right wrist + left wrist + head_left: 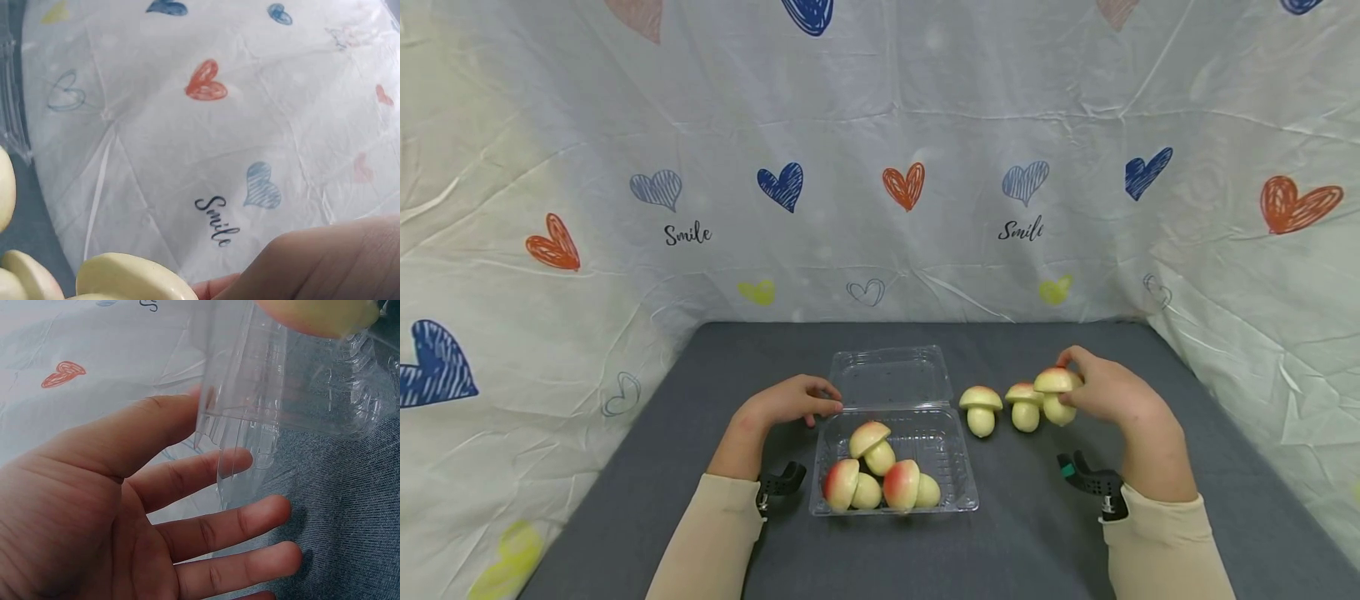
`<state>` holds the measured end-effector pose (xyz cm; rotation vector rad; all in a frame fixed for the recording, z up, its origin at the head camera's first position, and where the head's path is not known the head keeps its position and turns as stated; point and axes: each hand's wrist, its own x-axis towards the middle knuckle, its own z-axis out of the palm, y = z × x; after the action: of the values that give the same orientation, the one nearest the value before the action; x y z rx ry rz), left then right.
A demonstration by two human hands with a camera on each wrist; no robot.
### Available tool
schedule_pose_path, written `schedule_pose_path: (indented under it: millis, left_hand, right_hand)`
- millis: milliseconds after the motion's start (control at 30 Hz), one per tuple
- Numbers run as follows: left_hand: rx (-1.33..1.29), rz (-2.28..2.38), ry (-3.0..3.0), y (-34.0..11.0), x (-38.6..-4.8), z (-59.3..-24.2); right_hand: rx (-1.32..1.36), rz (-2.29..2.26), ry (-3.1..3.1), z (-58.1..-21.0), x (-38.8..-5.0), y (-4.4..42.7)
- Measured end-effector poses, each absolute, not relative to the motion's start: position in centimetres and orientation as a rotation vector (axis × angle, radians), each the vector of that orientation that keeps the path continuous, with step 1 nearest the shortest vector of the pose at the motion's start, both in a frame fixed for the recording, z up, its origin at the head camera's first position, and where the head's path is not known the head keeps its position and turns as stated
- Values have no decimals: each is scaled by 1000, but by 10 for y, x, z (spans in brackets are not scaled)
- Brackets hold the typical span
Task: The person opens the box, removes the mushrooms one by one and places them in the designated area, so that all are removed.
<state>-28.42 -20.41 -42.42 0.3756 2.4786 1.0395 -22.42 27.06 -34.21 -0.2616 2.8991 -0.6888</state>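
My right hand [1108, 387] pinches a mushroom [1057, 381] with a rounded cream cap tinged red and a pale stem. In the right wrist view the held mushroom's cap [128, 275] shows at the bottom edge. Just left of it on the table stand a second mushroom [1025, 416] and a third mushroom [981, 420]. My left hand [786, 400] touches the left side of a clear plastic box [951, 458] near its hinge, fingers fairly straight and spread. Three mushrooms [871, 439] lie tilted inside the box.
The box's clear lid [891, 375] lies folded back, away from me. Dark grey cloth covers the table [1030, 533]. Behind and at both sides hangs a white curtain [842, 242] printed with hearts.
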Motion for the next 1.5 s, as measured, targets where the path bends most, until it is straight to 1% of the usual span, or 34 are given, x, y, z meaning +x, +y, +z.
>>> schedule_pose_path:
  millis: [600,1100,1500]
  left_hand:
    - [380,1031,2474,-204,-284,-425]
    - [387,1032,2470,-204,-287,-424]
    - [379,1025,2484,-204,-287,-426]
  right_hand:
    - [-77,-714,2768,-364,-241,293]
    - [-30,-790,2709,-390,-257,303]
    - [-35,-851,2670,-393,-256,306]
